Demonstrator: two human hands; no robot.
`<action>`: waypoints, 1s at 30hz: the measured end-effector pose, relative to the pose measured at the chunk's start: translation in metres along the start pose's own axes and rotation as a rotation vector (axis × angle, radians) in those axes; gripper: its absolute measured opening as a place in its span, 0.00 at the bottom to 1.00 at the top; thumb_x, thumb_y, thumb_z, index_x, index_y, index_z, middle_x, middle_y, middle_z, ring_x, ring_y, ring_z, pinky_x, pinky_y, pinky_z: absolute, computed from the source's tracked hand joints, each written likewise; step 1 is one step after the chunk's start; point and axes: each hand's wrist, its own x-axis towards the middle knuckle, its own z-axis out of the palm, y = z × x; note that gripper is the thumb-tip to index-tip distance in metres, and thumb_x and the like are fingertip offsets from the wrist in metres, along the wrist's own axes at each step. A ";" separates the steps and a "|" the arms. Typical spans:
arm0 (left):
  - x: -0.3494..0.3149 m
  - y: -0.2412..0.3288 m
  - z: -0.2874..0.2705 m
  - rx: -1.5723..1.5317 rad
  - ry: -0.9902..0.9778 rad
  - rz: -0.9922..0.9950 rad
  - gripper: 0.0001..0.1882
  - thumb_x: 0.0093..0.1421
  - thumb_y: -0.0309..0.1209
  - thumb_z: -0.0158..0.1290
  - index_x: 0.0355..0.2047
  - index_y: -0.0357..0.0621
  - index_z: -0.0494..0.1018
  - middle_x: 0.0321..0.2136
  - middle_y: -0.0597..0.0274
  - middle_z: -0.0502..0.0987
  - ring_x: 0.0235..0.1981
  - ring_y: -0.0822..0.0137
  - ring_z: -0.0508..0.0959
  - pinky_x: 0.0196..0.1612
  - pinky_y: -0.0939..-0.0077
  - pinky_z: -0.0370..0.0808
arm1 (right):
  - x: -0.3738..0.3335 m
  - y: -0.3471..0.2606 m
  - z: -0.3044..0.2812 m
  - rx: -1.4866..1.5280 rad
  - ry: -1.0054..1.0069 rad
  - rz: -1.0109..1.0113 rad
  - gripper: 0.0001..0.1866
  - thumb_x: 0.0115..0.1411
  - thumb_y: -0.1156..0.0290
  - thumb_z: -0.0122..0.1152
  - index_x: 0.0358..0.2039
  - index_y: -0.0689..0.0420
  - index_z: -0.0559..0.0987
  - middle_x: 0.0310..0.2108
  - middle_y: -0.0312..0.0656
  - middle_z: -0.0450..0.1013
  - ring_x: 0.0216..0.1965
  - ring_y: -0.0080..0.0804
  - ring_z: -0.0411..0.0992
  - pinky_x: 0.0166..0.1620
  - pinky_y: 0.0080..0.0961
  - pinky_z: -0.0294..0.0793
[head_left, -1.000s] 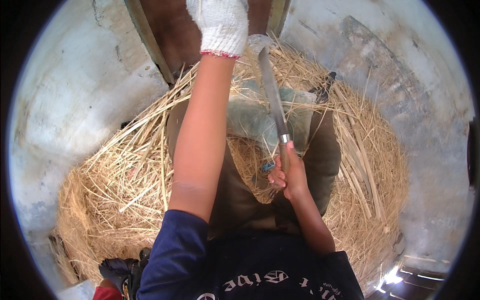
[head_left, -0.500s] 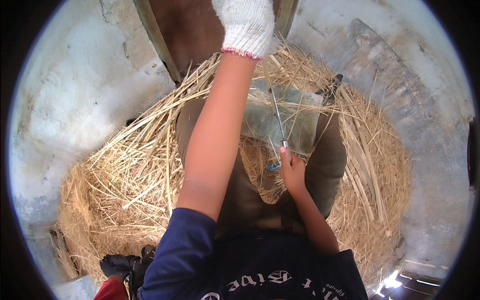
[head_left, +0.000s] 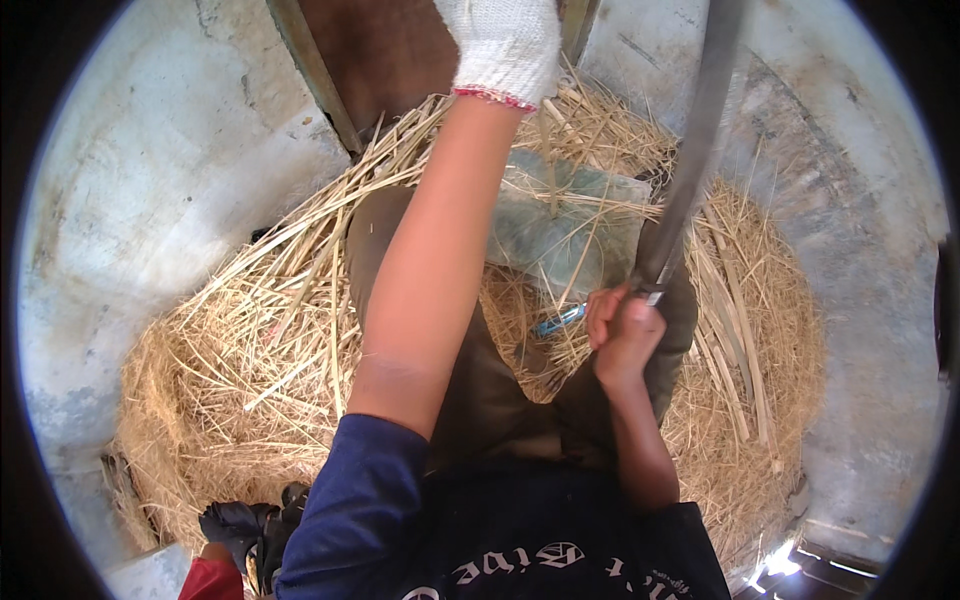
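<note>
My left hand (head_left: 508,42), in a white knitted work glove with a red-trimmed cuff, is raised at the top edge. Its fingers are cut off there, so I cannot see whether it grips anything. A thin pale strip (head_left: 549,160) shows just below the glove. My right hand (head_left: 630,330), bare, is closed round the handle of a long knife (head_left: 688,185) over my right thigh. The blade points up and away past the top edge, slightly smeared by motion. Across my legs lies a greenish translucent sheet (head_left: 570,225) with straw-like strips on it.
Straw-coloured shavings and split strips (head_left: 270,330) cover the ground around my legs. A small blue item (head_left: 560,320) lies between my thighs. Pale grey walls (head_left: 160,190) stand on both sides. Black cloth and a red sleeve (head_left: 210,578) are at the lower left.
The knife has swung from beside the pale strip below the glove, up and to the right. My right hand has moved right and turned; my left hand has shifted only slightly.
</note>
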 end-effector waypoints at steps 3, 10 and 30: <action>-0.002 0.003 -0.001 0.047 0.011 -0.030 0.13 0.74 0.41 0.51 0.30 0.55 0.71 0.20 0.78 0.65 0.16 0.83 0.62 0.18 0.85 0.59 | 0.002 0.047 0.007 -0.521 0.002 0.040 0.31 0.73 0.45 0.52 0.23 0.59 0.72 0.15 0.32 0.64 0.18 0.22 0.65 0.23 0.27 0.64; 0.004 0.023 -0.010 0.048 0.048 -0.009 0.14 0.73 0.43 0.52 0.30 0.56 0.71 0.18 0.80 0.64 0.13 0.84 0.60 0.15 0.86 0.56 | 0.000 0.055 -0.004 -0.056 -0.114 0.735 0.33 0.72 0.39 0.51 0.22 0.56 0.69 0.13 0.32 0.60 0.13 0.25 0.61 0.24 0.30 0.67; 0.009 0.040 -0.010 0.096 -0.002 0.093 0.19 0.74 0.46 0.50 0.25 0.57 0.67 0.15 0.79 0.62 0.11 0.82 0.60 0.13 0.83 0.55 | 0.010 0.105 -0.003 -0.495 -0.089 0.316 0.32 0.72 0.43 0.53 0.28 0.64 0.73 0.16 0.40 0.64 0.22 0.29 0.60 0.30 0.34 0.65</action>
